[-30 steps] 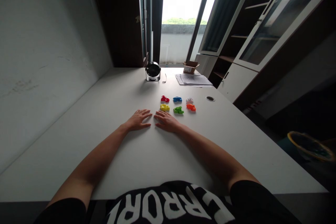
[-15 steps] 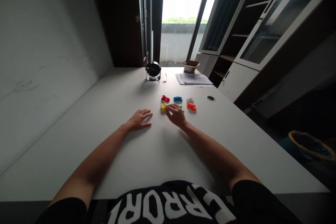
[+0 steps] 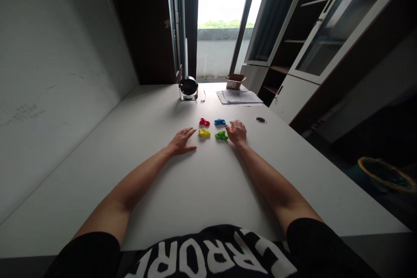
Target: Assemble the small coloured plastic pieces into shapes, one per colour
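Small plastic toy vehicles stand in two rows on the white table. Farther back are a red toy car and a blue toy car; nearer are a yellow toy car and a green toy car. My left hand rests left of the yellow one, fingers spread, holding nothing. At the right end of the rows, my right hand curls over the orange toy car, of which only a sliver shows. The white toy behind it is hidden by that hand.
A black round device on a stand and a thin cord are at the back. Papers lie before an open cardboard box. A cable hole is at the right; a wall borders the left.
My right hand has moved right, from over the yellow and green toy cars to the orange one. My left hand has slid forward and right, closer to the yellow car.
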`<state>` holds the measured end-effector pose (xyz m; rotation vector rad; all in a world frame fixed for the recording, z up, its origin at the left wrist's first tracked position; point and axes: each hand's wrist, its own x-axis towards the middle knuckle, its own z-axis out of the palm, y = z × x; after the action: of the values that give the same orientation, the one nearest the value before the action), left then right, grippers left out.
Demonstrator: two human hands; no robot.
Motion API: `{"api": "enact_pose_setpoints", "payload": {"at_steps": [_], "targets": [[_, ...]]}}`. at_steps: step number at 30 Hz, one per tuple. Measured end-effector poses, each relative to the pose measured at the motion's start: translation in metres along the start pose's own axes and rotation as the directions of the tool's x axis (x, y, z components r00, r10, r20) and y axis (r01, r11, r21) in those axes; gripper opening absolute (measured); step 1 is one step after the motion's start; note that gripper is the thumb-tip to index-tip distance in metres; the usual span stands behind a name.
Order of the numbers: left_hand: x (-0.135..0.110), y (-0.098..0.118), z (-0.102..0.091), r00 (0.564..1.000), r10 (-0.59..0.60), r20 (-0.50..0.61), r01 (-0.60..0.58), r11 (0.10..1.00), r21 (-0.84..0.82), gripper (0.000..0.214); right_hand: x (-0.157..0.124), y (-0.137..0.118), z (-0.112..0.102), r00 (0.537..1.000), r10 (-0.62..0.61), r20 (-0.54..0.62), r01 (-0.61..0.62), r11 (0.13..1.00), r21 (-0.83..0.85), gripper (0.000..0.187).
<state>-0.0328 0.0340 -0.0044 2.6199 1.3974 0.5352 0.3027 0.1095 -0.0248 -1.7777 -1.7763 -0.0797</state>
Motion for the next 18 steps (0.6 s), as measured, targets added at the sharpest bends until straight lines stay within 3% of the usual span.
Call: {"api": "enact_pose_setpoints", "payload": {"at_steps": [6, 11, 18], "targets": [[0.045, -0.002, 0.016, 0.995, -0.063, -0.074, 0.064, 0.998, 0.010, 0.094, 0.005, -0.006, 0.007, 0.970, -0.216, 0.109, 0.222, 0.974, -0.050, 0.054], [0.067, 0.001, 0.025, 0.997, -0.012, -0.075, 0.013, 1.000, 0.021, 0.097, 0.014, -0.011, 0.008, 0.965, -0.218, 0.143, 0.226, 0.973, -0.041, 0.057], [0.079, -0.008, 0.032, 0.997, -0.041, -0.068, 0.039, 0.999, -0.032, 0.095, 0.014, -0.017, 0.005, 0.904, -0.343, 0.255, 0.347, 0.937, 0.033, 0.048]]}}
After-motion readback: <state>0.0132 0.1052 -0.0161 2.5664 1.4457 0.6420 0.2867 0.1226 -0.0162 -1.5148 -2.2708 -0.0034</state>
